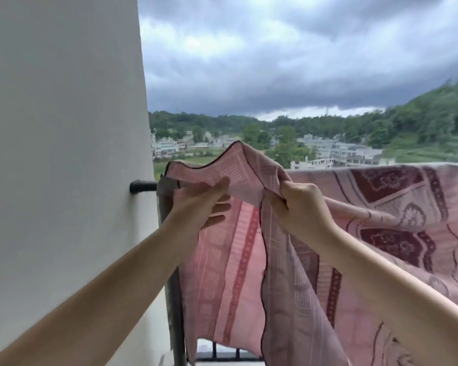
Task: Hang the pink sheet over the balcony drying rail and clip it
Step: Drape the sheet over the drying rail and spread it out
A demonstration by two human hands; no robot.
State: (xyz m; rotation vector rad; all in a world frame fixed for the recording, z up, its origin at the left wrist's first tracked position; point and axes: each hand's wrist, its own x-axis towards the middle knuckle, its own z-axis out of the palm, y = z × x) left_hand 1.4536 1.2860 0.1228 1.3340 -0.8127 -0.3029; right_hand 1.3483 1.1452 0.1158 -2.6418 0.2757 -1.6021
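Note:
The pink patterned sheet (222,260) is draped over the balcony drying rail, whose dark end (140,186) meets the white wall on the left. Most of the rail lies hidden under the cloth. My left hand (201,204) pinches the sheet's top edge near its left corner, with the lower fingers spread behind the fabric. My right hand (299,204) is fisted on a raised fold of the sheet, lifting it above the rail. A grey, clip-like piece (167,184) sits at the sheet's left corner on the rail; it is too blurred to make out.
A white wall (64,167) fills the left side, close to my left arm. A dark vertical railing post (173,299) runs down beside the sheet. Beyond the rail lie houses, green hills and a cloudy sky.

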